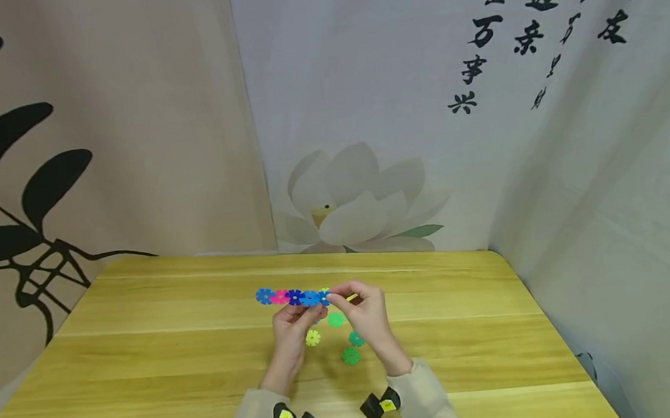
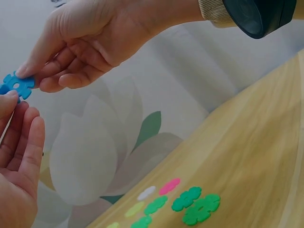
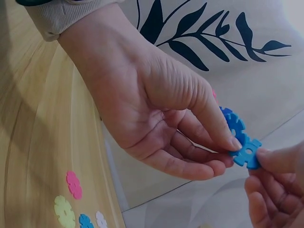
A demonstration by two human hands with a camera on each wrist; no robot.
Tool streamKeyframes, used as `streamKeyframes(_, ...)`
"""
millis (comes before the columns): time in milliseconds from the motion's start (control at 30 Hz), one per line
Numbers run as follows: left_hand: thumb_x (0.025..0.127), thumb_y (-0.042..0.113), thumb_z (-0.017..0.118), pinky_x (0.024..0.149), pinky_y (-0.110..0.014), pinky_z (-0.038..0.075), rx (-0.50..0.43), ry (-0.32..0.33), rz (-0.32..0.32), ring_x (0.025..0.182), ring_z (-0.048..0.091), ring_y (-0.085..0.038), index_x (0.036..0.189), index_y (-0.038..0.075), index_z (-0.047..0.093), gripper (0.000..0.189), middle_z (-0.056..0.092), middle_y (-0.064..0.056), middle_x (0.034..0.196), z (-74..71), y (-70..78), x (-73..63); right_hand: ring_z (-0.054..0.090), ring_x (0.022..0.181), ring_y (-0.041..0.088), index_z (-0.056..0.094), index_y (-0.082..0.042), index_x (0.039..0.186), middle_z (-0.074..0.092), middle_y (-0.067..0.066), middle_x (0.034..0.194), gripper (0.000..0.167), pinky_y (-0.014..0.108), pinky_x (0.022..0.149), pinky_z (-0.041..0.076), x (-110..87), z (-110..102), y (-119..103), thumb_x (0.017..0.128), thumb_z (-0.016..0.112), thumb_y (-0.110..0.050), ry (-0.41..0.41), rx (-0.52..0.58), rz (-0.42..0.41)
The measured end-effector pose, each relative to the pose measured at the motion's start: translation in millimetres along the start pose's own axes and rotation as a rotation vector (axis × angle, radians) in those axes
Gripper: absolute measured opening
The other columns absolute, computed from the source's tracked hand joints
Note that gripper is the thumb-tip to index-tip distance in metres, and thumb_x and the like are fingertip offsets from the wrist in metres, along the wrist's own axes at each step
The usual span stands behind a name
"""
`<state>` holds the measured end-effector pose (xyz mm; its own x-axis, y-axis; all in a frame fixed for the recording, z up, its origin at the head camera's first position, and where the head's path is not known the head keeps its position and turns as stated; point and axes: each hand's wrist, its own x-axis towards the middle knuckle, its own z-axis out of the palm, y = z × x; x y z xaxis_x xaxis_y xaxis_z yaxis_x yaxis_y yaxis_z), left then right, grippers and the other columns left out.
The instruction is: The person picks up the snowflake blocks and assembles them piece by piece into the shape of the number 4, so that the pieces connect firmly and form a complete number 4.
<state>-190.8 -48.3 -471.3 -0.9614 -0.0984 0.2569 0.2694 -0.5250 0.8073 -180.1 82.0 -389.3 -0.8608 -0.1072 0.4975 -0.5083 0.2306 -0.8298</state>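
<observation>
In the head view, a chain of notched snowflake discs [image 1: 295,297] is up above the wooden table [image 1: 146,355]; the left hand [image 1: 291,340] pinches it from below near its right end, and the right hand [image 1: 368,311] pinches the blue end disc [image 1: 323,298]; a yellow disc [image 1: 312,337] and a green disc [image 1: 350,356] lie below.

In the left wrist view, the right thumb and forefinger clamp the end disc's edge; the other fingers curl loosely; a pink disc [image 2: 169,186] lies on the table.

In the right wrist view, the left thumb clamps the neighbouring blue disc [image 3: 233,124]; whether the notches are fully seated cannot be told; best, I judge, to hold close to the joint, line up slot with slot and press straight, without twisting.
</observation>
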Motion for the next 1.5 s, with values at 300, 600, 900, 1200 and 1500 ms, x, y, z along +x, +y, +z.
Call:
streamKeyframes(300,0.083,-0.012,0.06,0.069,-0.025,0.057,0.029,0.061,0.002,0.067,0.067,-0.009,0.075,0.017,0.07,0.032,0.069,0.003,0.073,-1.9,-0.8,0.2,0.057,0.066,0.015,0.068,0.009,0.082,0.067,0.018,0.076,0.006,0.02,0.051,0.043,-0.1,4,4,0.081,0.069,0.003,-0.001,-0.001,0.023)
streamKeyframes(600,0.081,-0.013,0.062,0.067,-0.025,0.057,0.024,0.077,0.005,0.064,0.067,-0.011,0.073,0.017,0.07,0.031,0.069,0.001,0.072,-7.8,1.0,0.4,0.057,0.067,0.015,0.068,0.007,0.088,0.065,0.02,0.077,0.008,0.015,0.048,0.039,-2.0,-11,26,0.086,0.064,0.0,0.003,0.008,0.127)
streamKeyframes(900,0.081,-0.013,0.062,0.068,-0.026,0.057,0.02,0.088,0.004,0.062,0.067,-0.011,0.072,0.017,0.069,0.031,0.069,0.001,0.07,-7.1,3.3,-4.7,0.058,0.073,0.016,0.069,0.005,0.091,0.067,0.014,0.087,0.011,0.018,0.057,0.047,-6.7,-31,106,0.085,0.067,-0.004,0.004,-0.084,0.255)
streamKeyframes(1200,0.082,-0.013,0.06,0.068,-0.025,0.057,0.046,0.09,0.02,0.063,0.067,-0.01,0.073,0.016,0.07,0.032,0.069,0.001,0.071,-8.1,3.7,-7.2,0.059,0.078,0.019,0.068,0.008,0.096,0.067,0.02,0.092,0.017,0.023,0.066,0.051,-10.2,-43,147,0.08,0.068,0.002,-0.026,-0.191,0.372)
streamKeyframes(1500,0.082,-0.012,0.061,0.068,-0.025,0.057,0.031,0.089,0.019,0.063,0.067,-0.009,0.073,0.016,0.07,0.03,0.069,0.001,0.071,-9.0,2.6,-6.3,0.062,0.085,0.028,0.065,0.011,0.103,0.066,0.019,0.096,0.028,0.034,0.072,0.055,-9.0,-42,154,0.076,0.071,0.006,-0.127,-0.337,0.444)
